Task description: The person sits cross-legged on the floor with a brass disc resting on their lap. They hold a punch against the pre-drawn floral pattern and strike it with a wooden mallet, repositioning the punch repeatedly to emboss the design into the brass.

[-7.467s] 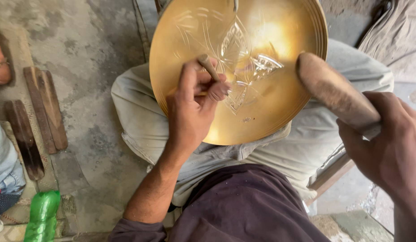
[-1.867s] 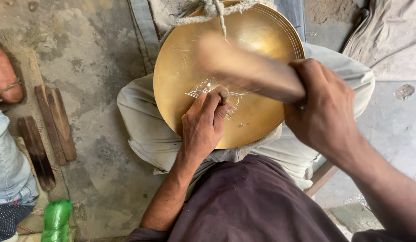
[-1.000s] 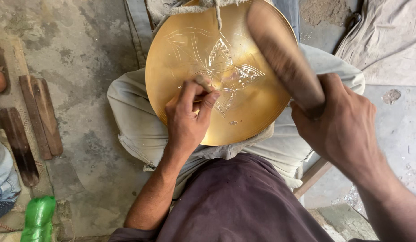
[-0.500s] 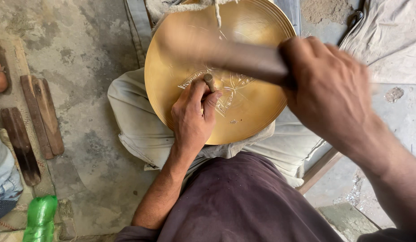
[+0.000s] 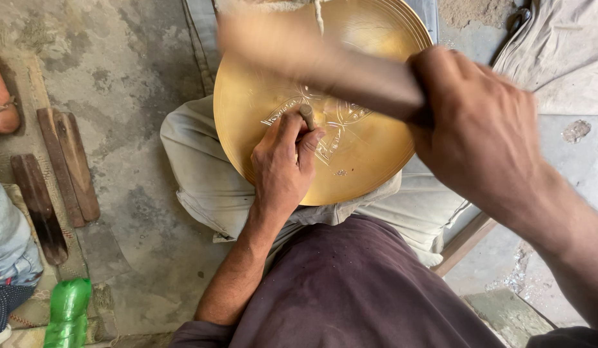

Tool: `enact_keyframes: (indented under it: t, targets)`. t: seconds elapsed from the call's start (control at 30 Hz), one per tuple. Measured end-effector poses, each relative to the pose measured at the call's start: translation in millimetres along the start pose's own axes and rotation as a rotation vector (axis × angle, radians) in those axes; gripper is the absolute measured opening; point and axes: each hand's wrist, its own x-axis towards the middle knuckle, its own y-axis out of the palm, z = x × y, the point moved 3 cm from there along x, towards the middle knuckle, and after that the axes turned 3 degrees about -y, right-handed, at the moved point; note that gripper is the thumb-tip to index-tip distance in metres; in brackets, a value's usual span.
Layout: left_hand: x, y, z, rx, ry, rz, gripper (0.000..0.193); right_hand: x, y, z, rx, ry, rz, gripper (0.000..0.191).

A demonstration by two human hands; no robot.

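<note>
On the person's lap, over pale trousers, a round brass plate rests above stained grey concrete floor. Left hand pinches a small chisel upright against the engraved face — right hand is fisted around a blurred wooden mallet. Wooden blocks and a green bottle lie to the left.

One brass plate, one chisel, one mallet; left of the plate, three wooden sticks, one green bottle.
</note>
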Motion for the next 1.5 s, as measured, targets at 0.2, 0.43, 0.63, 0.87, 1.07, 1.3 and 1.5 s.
enact_keyframes:
  t: [0.2, 0.43, 0.63, 0.87, 1.07, 1.3, 1.5]
  targets:
    - [0.1, -3.6, -3.4, -0.037, 0.093, -0.009, 0.019, 4.1, -1.5, 2.8, 0.110, 0.026, -0.032, 0.026]
    - [1.2, -2.7, -1.9, -0.023, 0.042, 0.015, 0.019, -1.3, -2.2, 3.6, -0.007, 0.052, 0.018, 0.020]
    - [0.7, -3.3, 0.3, 0.006, 0.063, 0.017, 0.019, -0.5, 5.0, 6.9, -0.002, -0.019, -0.003, 0.020]
    - [0.2, -2.4, -0.7, -0.010, 0.041, 0.020, 0.019, 0.9, 8.3, -0.9, -0.085, 0.062, 0.103, 0.020]
    - [2.2, -2.6, 0.4, 0.007, 0.038, 0.043, 0.021, 1.1, 12.3, -3.3, -0.126, 0.067, 0.167, 0.019]
    - [1.7, -3.9, -1.0, -0.008, 0.019, 0.042, 0.021, 3.1, 0.9, -3.0, -0.016, 0.010, 0.021, 0.027]
    - [3.2, -5.0, -1.6, -0.033, 0.061, 0.049, 0.023, 1.8, 14.9, -8.2, -0.069, 0.113, 0.183, 0.020]
